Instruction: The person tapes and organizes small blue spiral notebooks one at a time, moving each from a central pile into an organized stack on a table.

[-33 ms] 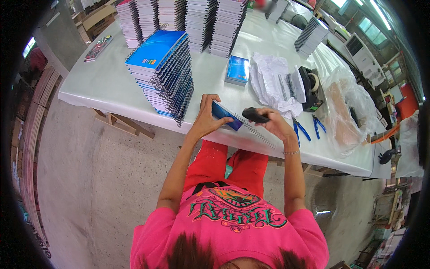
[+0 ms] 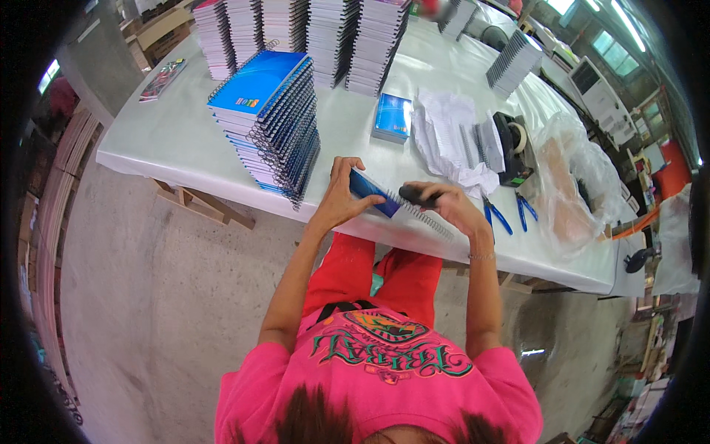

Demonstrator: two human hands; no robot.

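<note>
Both grips are clamped: the left hand pinches a small blue notebook, thumb across its cover, near the table's front edge; the right hand wraps a black tool beside the spiral coil trailing from it.

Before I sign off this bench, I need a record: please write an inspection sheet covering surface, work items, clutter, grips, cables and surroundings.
Surface: white-covered table, glossy.
Work items: small blue notebook, with a coil extending past its lower right end; small blue stack and tall spiral-bound stack behind.
Clutter: crumpled white paper, tape dispenser, two blue-handled pliers, clear plastic bag, all toward the right.
Grips: left hand holds the notebook; right hand holds a black object near the coil.
Cables: none certain; orange strip at right unclear.
Surroundings: concrete floor; cardboard box upper left.
</note>
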